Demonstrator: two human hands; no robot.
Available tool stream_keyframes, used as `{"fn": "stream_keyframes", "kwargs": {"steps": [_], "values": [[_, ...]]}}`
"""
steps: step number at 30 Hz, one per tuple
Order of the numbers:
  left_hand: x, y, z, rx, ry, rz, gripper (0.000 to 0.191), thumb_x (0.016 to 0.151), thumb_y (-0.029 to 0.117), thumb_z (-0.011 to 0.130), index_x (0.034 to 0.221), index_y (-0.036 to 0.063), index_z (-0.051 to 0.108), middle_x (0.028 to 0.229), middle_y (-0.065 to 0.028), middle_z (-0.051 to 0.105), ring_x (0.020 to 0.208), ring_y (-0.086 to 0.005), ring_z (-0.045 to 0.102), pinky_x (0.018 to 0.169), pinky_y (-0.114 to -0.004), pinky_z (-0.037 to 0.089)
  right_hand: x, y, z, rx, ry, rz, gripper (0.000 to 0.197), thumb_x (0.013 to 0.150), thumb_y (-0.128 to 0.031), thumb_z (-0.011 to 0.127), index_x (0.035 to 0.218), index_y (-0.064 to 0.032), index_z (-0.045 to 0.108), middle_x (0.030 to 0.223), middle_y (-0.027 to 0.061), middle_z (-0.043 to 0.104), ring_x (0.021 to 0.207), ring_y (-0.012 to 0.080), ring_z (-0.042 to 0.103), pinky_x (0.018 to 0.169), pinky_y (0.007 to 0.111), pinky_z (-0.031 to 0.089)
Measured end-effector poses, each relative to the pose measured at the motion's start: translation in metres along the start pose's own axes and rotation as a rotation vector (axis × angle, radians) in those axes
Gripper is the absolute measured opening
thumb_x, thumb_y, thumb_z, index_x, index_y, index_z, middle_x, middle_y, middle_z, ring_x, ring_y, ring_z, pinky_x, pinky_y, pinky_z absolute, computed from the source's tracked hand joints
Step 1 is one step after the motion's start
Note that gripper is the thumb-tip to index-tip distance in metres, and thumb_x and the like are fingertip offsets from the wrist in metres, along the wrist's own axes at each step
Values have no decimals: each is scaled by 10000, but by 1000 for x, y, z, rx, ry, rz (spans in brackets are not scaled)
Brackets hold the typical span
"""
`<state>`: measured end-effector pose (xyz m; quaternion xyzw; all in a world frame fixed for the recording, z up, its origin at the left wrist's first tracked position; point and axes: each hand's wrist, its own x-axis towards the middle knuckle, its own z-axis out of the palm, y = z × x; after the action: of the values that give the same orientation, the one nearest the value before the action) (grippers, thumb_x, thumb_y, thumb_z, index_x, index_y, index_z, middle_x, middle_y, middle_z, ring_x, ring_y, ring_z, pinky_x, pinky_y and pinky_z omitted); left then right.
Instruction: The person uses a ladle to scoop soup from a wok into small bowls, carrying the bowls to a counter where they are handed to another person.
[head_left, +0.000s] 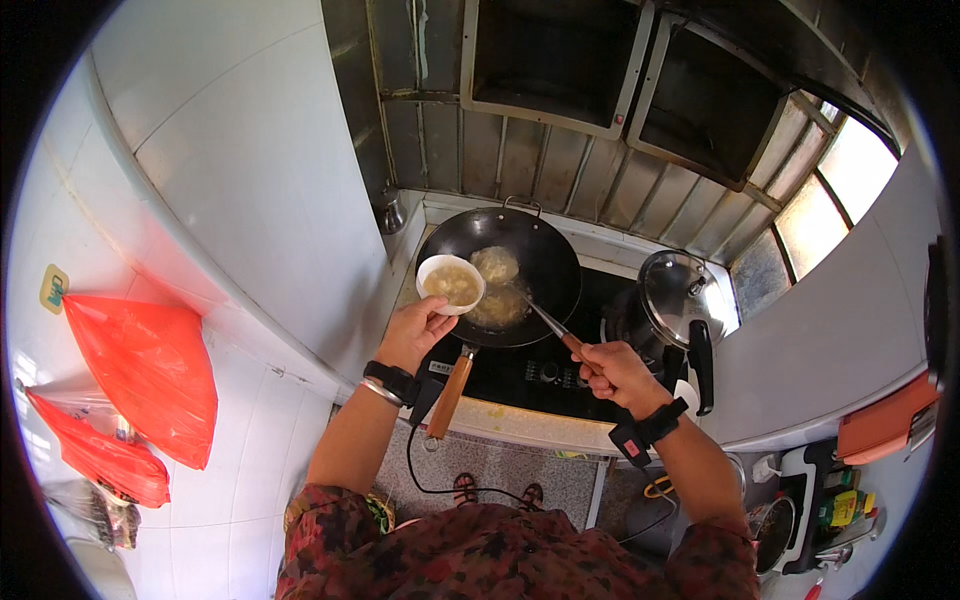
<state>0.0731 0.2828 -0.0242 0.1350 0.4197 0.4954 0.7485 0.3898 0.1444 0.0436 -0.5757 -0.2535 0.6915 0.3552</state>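
My left hand (420, 330) grips the rim and side of a white bowl (451, 285) that holds cloudy broth with pale pieces in it. The bowl is over the left part of a black wok (551, 232), which stands on the stove and has a wooden handle (451, 397) pointing towards me. My right hand (616, 371) is closed around the wooden grip of a metal-shafted ladle (546, 315). The ladle's bowl end is in the wok, with broth (499, 306) and pale food around it; its exact position is partly unclear.
A pressure cooker (679, 292) with a glossy lid and black handle stands right of the wok on the black glass hob (525, 382). A metal pot (391, 210) is in the back left corner. Red plastic bags (157, 367) hang on the left wall. Bottles (844, 508) stand at lower right.
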Motion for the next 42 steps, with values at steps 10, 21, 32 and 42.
{"fn": "stream_keyframes", "kwargs": {"steps": [10, 21, 32, 42], "values": [[-7, -12, 14, 32, -92, 5, 234, 833, 16, 666, 1031, -59, 565, 998, -148, 623, 919, -234, 645, 854, -382, 571, -70, -54, 4, -92, 4, -61, 253, 975, -230, 536, 992, 22, 562, 694, 50, 536, 433, 58, 374, 361, 215, 280], [16, -22, 29, -20, -141, -18, 174, 829, 21, 667, 966, -51, 587, 990, -143, 611, 912, -227, 625, 862, -397, 567, -117, -72, 29, -328, 90, -66, 230, 959, -219, 543, 1008, 1, 587, 649, 40, 535, 398, 56, 374, 348, 224, 261], [16, -21, 17, -43, -187, -5, 164, 823, 18, 666, 955, -41, 589, 988, -140, 607, 930, -234, 625, 879, -399, 561, -105, -49, 11, -979, 259, -612, 228, 949, -201, 544, 962, 12, 624, 611, 24, 561, 430, 74, 454, 397, 233, 347], [23, -5, 21, -83, -90, -2, 219, 817, 21, 674, 1006, -31, 578, 1014, -133, 597, 980, -247, 620, 910, -394, 553, -71, -37, -16, -262, 129, 60, 251, 956, -206, 541, 979, 36, 601, 643, 83, 547, 399, 74, 395, 343, 229, 267]]}}
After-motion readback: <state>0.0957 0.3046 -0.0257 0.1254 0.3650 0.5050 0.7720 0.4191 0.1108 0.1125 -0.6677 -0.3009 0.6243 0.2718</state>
